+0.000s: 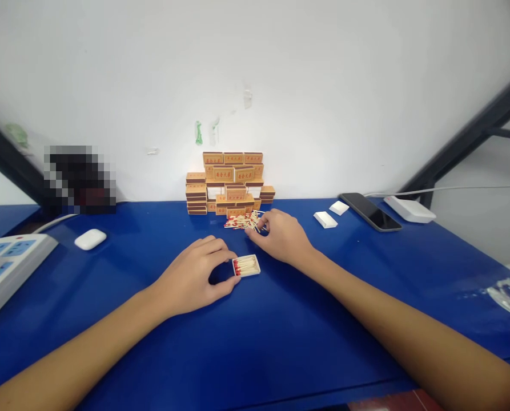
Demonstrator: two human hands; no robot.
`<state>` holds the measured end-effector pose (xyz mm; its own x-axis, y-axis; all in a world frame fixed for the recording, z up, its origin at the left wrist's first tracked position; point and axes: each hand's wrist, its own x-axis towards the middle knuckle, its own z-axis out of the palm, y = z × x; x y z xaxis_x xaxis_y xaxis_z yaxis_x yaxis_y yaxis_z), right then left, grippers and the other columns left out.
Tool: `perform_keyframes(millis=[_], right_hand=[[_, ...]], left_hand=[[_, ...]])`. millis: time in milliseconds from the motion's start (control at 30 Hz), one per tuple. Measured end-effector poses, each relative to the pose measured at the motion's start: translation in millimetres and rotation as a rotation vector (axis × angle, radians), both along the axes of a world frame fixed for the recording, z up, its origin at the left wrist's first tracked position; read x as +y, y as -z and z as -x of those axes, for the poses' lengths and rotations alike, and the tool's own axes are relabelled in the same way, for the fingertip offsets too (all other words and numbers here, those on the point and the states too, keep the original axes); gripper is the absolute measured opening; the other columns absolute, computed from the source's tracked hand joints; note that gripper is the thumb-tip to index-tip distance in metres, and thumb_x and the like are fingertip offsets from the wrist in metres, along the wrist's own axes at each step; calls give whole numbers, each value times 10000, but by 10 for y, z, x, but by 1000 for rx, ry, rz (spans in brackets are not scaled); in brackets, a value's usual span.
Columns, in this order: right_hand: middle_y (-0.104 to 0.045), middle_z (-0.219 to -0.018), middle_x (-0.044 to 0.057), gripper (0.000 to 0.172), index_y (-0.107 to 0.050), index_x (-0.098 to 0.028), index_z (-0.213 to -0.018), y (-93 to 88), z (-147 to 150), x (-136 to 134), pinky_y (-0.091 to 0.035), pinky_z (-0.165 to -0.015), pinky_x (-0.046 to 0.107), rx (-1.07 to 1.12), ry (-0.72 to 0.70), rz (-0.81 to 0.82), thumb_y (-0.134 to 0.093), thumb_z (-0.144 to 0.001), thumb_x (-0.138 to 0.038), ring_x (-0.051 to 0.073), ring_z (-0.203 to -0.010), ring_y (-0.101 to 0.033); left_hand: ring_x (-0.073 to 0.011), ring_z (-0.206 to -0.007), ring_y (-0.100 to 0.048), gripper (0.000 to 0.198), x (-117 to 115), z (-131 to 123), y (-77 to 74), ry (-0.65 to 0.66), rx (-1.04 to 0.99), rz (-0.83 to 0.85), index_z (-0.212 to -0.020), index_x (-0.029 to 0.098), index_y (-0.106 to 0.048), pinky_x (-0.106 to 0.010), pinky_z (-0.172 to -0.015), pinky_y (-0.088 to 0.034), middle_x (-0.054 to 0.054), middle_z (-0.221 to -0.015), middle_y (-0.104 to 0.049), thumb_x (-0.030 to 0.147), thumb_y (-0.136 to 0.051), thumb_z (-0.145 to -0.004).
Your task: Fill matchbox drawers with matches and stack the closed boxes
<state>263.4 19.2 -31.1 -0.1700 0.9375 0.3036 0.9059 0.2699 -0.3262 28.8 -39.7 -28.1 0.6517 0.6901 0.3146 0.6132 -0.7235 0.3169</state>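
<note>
A small white matchbox tray (pixel 258 271) lies on the blue table with red-headed matches (pixel 247 265) lined up inside. My left hand (pixel 201 271) holds the tray's left end between thumb and index finger. Beyond the tray is a loose pile of matches (pixel 236 221). My right hand (pixel 280 235) reaches to the pile's right side, its thumb and fingers curled together around matches there; how many it grips is hidden. Right behind the pile, yellow-orange matchboxes (pixel 236 194) are stacked in a stepped wall.
Two white matchbox trays (pixel 325 220) lie to the right, by a dark phone (pixel 370 211) and a white box (pixel 410 209) with a cable. On the left are a white earphone case (pixel 90 239) and a power strip (pixel 21 268). A white wall (pixel 323 103) closes off the back.
</note>
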Motion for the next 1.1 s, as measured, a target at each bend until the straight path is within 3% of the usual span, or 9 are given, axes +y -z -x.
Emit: perform_keyframes(millis=[267, 533, 833, 1000, 1100], right_hand=[[-731, -902, 96, 348, -643, -209, -757, -35, 104, 48, -437, -683, 329, -39, 54, 57, -648, -931, -511, 255, -850, -692], [-739, -767, 73, 109, -680, -208, -735, -111, 52, 102, -383, -612, 312, -58, 33, 159, -688, -826, -268, 231, -746, -680], [-661, -662, -2, 153, -667, -206, -703, -270, -318, -43, -339, -565, 293, 26, -157, 324, -704, -840, -265, 146, -583, -549], [-628, -707, -10, 194, -695, -201, -795, -351, -404, -30, -341, -591, 282, 101, -420, 304, -675, -919, -349, 136, -621, -501], [-572, -708, -22, 209, -694, -198, -816, -365, -357, -74, -333, -610, 279, 119, -498, 252, -674, -946, -360, 129, -636, -471]], left_hand=[[-245, -960, -627, 248, -2, -6, -4, 5, -5, 0, -1157, 191, -714, -438, -909, -520, -68, -1032, -688, 355, -675, -975], [-246, -956, -623, 255, -8, -9, -9, 5, -2, -5, -1164, 192, -713, -442, -896, -521, -68, -1033, -687, 362, -669, -979], [-251, -974, -623, 277, 12, 7, -3, -3, 8, -3, -1180, 184, -717, -445, -896, -522, -71, -1039, -688, 364, -675, -973], [-251, -958, -620, 265, 13, 15, 1, -11, 6, 5, -1167, 186, -719, -442, -888, -521, -71, -1028, -687, 358, -684, -968], [-249, -960, -623, 267, 14, 16, 9, -7, -3, -2, -1170, 187, -717, -441, -888, -525, -71, -1030, -691, 362, -680, -971]])
